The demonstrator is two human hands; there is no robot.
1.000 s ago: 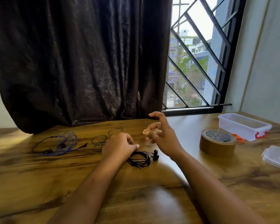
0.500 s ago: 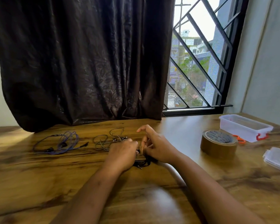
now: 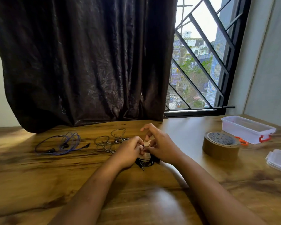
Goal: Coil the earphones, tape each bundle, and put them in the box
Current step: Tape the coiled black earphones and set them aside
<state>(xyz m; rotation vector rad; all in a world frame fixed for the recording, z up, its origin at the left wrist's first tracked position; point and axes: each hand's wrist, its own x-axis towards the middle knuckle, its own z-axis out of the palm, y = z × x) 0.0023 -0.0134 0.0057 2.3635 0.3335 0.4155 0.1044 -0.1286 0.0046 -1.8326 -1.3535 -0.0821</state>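
The left hand (image 3: 128, 150) grips the black coil (image 3: 144, 162), which sits just beneath its curled fingers. The right hand (image 3: 161, 148) pinches a tape strip (image 3: 147, 142) standing between both hands' fingertips, its index finger raised

I'm seeing daylight pour in from the window (image 3: 199, 65) upper right, sky blown out; the dark curtain (image 3: 81, 62) dims the left. Glare sheens on the tabletop (image 3: 152, 198) near me, edges bow, the bottom looks soft.
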